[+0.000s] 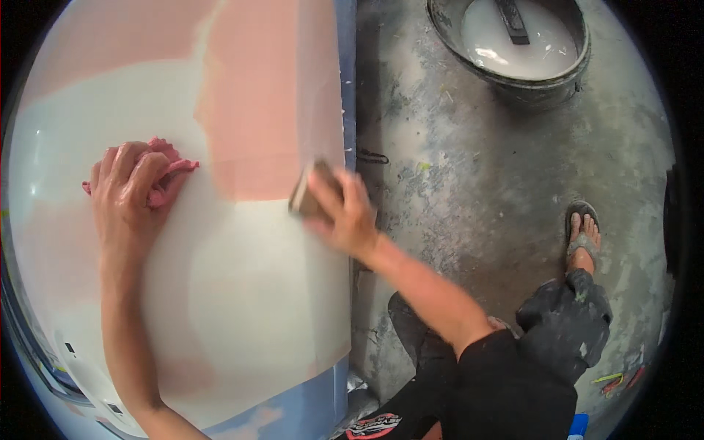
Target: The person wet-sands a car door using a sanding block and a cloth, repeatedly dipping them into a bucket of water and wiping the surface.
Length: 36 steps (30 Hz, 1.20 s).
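My left hand is closed around a crumpled pinkish-red cloth, which rests against the large smooth panel of a vehicle body. Wet highlights show on its fingers. Close to the panel's right edge, my right hand grips a brownish sanding block, its fingers over the top and side. Motion blurs this hand and the block. The block lies on the panel where a pinkish-orange patch meets the off-white area.
On the concrete floor at the far right stands a black bucket of milky liquid, a dark flat tool dipping into it. A sandalled foot is at the right. Blue bodywork borders the panel's near edge.
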Each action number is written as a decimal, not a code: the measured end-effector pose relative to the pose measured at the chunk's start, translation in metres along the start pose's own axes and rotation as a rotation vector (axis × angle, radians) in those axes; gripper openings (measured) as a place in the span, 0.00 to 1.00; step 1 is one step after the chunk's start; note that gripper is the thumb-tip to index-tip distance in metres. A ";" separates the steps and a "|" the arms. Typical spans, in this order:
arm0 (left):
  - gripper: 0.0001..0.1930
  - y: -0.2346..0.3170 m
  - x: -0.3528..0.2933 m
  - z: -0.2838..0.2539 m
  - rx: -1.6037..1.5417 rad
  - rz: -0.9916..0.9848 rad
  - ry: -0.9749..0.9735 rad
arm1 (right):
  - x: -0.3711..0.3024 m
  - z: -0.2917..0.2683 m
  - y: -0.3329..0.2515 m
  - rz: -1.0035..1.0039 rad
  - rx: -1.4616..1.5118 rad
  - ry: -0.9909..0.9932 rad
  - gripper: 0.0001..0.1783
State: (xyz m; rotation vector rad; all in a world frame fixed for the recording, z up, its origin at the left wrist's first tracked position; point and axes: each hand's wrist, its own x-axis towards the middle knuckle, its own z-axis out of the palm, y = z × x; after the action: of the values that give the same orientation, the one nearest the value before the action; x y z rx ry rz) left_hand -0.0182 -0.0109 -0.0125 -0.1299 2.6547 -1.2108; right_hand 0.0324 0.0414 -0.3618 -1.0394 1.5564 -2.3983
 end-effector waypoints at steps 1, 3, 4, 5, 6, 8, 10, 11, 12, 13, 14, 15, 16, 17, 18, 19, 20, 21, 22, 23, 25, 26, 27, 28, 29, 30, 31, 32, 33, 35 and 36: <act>0.14 -0.001 -0.003 0.003 -0.002 0.001 -0.008 | 0.026 0.012 0.026 0.046 0.027 0.042 0.37; 0.15 -0.002 0.008 -0.001 -0.030 0.027 -0.005 | 0.105 0.011 0.075 0.313 0.055 0.049 0.38; 0.15 -0.002 0.012 -0.001 -0.023 0.034 0.017 | 0.137 0.010 0.098 0.413 0.031 0.083 0.38; 0.13 -0.004 0.009 -0.001 -0.013 0.014 -0.007 | 0.156 0.013 0.105 0.516 0.025 0.105 0.39; 0.11 -0.005 0.007 -0.003 -0.004 -0.006 -0.028 | 0.155 0.017 0.101 0.505 0.032 0.112 0.39; 0.11 -0.006 0.003 -0.005 0.004 -0.011 -0.028 | 0.129 0.030 0.080 0.496 0.027 0.080 0.39; 0.10 -0.006 -0.001 -0.009 -0.003 -0.029 -0.043 | 0.061 0.023 0.032 0.233 0.109 0.061 0.37; 0.10 -0.004 0.000 -0.009 0.005 -0.037 -0.029 | 0.024 0.014 0.004 0.154 0.081 0.078 0.38; 0.10 -0.001 0.004 -0.003 -0.005 -0.037 -0.012 | -0.001 0.005 -0.007 0.085 0.035 0.096 0.39; 0.10 -0.001 0.007 -0.003 -0.012 -0.031 -0.021 | 0.001 0.007 0.000 0.097 0.034 0.094 0.39; 0.10 0.002 0.009 -0.004 -0.012 -0.039 -0.019 | 0.009 0.007 0.015 0.118 0.019 0.062 0.39; 0.11 0.004 0.004 -0.001 -0.014 -0.040 -0.038 | 0.013 0.012 0.027 0.159 0.013 0.026 0.39; 0.11 0.005 0.003 0.003 -0.022 -0.034 -0.042 | 0.037 0.015 0.047 0.316 0.033 0.024 0.39; 0.12 0.004 0.008 -0.001 -0.027 -0.014 -0.024 | 0.079 0.013 0.072 0.446 0.053 0.041 0.39; 0.13 0.004 0.014 -0.008 -0.029 0.011 -0.008 | 0.114 0.010 0.096 0.587 0.056 0.049 0.38; 0.13 0.004 0.014 -0.006 -0.029 0.016 0.012 | 0.131 0.008 0.115 0.732 0.051 0.052 0.38; 0.12 0.000 0.010 -0.004 -0.008 0.005 0.012 | 0.133 0.015 0.114 0.712 0.052 0.063 0.38; 0.11 -0.001 0.005 -0.002 0.001 -0.008 -0.004 | 0.122 0.025 0.106 0.673 0.036 0.071 0.38; 0.11 -0.001 0.006 -0.003 0.000 -0.012 -0.002 | 0.106 0.031 0.099 0.636 0.019 0.077 0.38; 0.12 -0.002 0.003 -0.004 -0.004 -0.023 -0.006 | 0.079 0.028 0.073 0.511 0.047 0.040 0.38; 0.12 -0.002 0.000 -0.009 -0.013 -0.038 -0.028 | 0.027 0.017 0.023 0.399 0.081 -0.009 0.38; 0.13 -0.003 0.000 -0.007 -0.003 -0.021 -0.022 | 0.007 0.013 0.006 0.256 0.069 0.047 0.38; 0.14 -0.004 -0.001 -0.005 0.009 -0.004 -0.019 | -0.005 0.011 -0.002 0.112 0.060 0.101 0.39; 0.14 -0.003 -0.002 -0.004 -0.003 -0.014 -0.037 | -0.003 0.013 0.007 0.126 0.063 0.081 0.39; 0.14 0.000 0.002 -0.001 -0.024 0.003 -0.016 | 0.015 0.012 0.030 0.201 0.058 0.064 0.38; 0.14 0.001 0.007 0.000 -0.031 0.020 0.022 | 0.042 0.013 0.055 0.258 0.053 0.058 0.38; 0.14 0.001 0.010 -0.003 -0.028 0.029 0.004 | 0.074 0.012 0.077 0.373 0.033 0.082 0.38; 0.14 0.001 0.011 0.001 -0.034 0.029 0.016 | 0.096 0.009 0.095 0.491 0.006 0.105 0.37; 0.11 -0.002 0.008 0.002 -0.032 0.013 0.002 | 0.107 0.012 0.099 0.483 0.015 0.107 0.37; 0.10 -0.006 0.002 0.003 -0.023 -0.005 -0.018 | 0.119 0.022 0.098 0.748 0.006 0.024 0.38; 0.09 -0.010 -0.003 -0.001 -0.019 -0.009 -0.042 | 0.102 0.032 0.083 0.591 0.015 0.034 0.38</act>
State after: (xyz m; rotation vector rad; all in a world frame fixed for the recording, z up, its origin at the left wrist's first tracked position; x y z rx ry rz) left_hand -0.0153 -0.0160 -0.0042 -0.1691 2.6325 -1.1731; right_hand -0.0486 -0.0663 -0.3735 -0.4411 1.5704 -2.0154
